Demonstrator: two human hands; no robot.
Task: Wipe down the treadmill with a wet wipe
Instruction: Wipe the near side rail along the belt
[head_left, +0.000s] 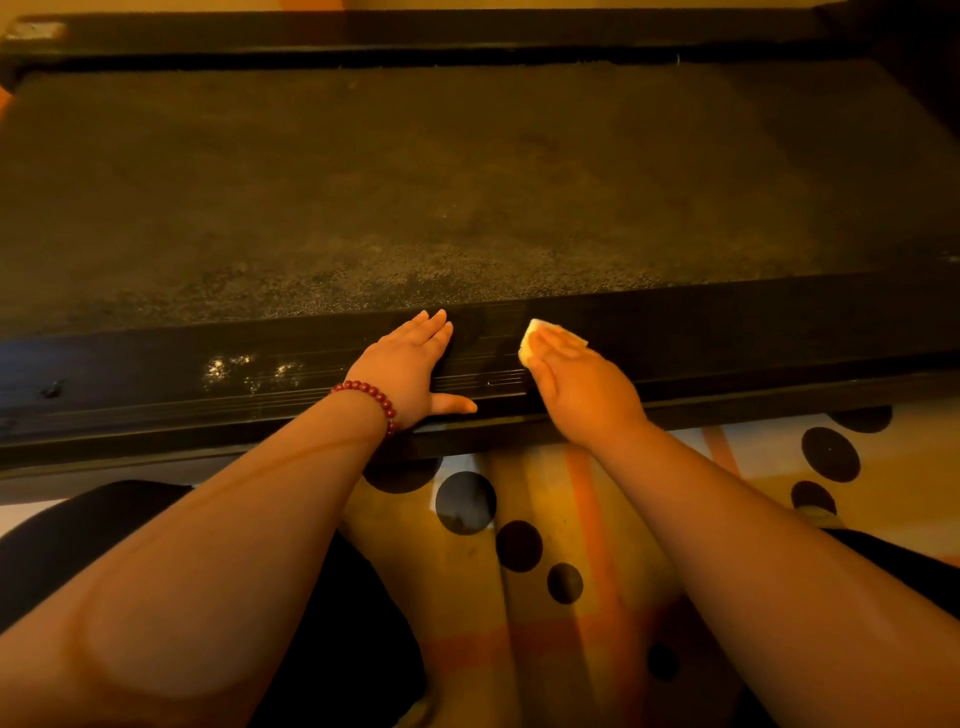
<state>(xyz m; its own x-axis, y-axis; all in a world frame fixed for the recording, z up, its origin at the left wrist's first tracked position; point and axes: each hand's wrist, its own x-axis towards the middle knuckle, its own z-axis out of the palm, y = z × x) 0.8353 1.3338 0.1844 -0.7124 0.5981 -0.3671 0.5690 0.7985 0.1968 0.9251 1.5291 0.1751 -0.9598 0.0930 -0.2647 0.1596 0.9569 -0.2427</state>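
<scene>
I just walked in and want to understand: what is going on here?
A person is wiping a treadmill. The right hand presses a wet wipe flat on the near side rail. The left hand rests flat on the same rail beside it, holding nothing. Whitish spots show on the rail further left, and the belt looks dusty.

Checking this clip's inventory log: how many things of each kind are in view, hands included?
Treadmill: 1
Wipe: 1
Hands: 2, left hand and right hand
Bracelet: 1
Rug: 1
Total: 6
</scene>
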